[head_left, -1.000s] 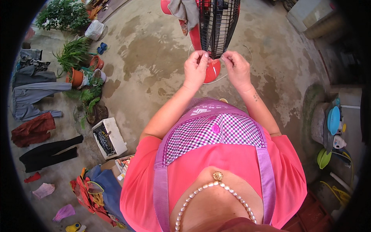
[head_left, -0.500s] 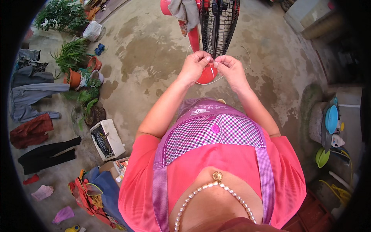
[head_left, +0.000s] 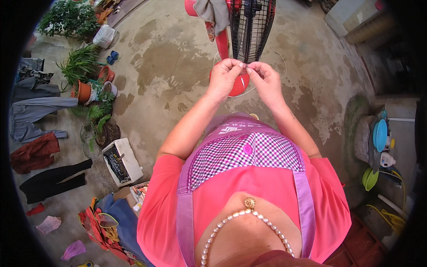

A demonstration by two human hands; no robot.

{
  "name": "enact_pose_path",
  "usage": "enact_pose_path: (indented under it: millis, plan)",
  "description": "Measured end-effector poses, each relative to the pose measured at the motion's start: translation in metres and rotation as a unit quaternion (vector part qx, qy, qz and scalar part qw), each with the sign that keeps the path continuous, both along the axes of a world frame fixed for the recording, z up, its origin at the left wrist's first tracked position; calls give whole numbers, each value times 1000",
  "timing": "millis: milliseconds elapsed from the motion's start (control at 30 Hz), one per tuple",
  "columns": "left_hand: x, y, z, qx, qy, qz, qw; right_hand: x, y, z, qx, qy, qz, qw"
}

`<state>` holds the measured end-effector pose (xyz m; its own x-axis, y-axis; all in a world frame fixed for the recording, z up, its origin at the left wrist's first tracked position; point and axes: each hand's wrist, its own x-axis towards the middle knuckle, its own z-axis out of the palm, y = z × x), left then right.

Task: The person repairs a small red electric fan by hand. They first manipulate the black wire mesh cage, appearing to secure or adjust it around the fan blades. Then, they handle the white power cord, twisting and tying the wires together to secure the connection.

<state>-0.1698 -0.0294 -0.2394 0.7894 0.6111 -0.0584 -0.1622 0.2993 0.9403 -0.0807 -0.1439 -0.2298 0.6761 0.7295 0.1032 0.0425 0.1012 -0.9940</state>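
Black wire makes up the fan cage at top centre of the frame, pretty much edge-on, with its lowest point right where the fingers meet. The left hand comes up from the lower left, the right hand from the lower right, and the two are just beside each other there. Each grip is pinched, thumb to fingers, at the very bottom of the cage rim. Honestly can't tell if they've got the rim itself or some tiny part, it's too small and the fingers cover it. Most of the cage sits above the grip, clear of both hands.

Between the hands you can see the red base on the concrete floor, with a pale cord looping out to the right. Some grey cloth hangs just left of the cage.

Lower down it's all pink shirt and purple apron. Left side of the frame: potted plants up top, then clothes and a white foam box. Over on the right, a blue basin and a green one below it.
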Motion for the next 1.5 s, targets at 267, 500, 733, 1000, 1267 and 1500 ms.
enact_pose_path:
  millis: [267, 500, 733, 1000, 1267, 1500]
  plan:
    - [5, -2, -13, -2, -51, 14, 999, 8, 0, -8, -65, -230, -73, 968]
    - [5, -2, -18, -46, -82, 14, 995, 15, 8, -4, -48, -483, -155, 860]
    - [-2, 17, -7, 90, 72, -44, 992, 13, 6, -4, -47, -373, -126, 918]
    - [0, 14, 14, 105, 129, -38, 985, 12, 2, -3, -52, -348, -106, 930]
    - [1, 23, 12, -113, 72, -101, 986, 8, -1, -3, -46, -66, -22, 997]
    - [1, 16, 13, -76, 50, -75, 993, 0, 0, 13, -63, -229, -62, 969]
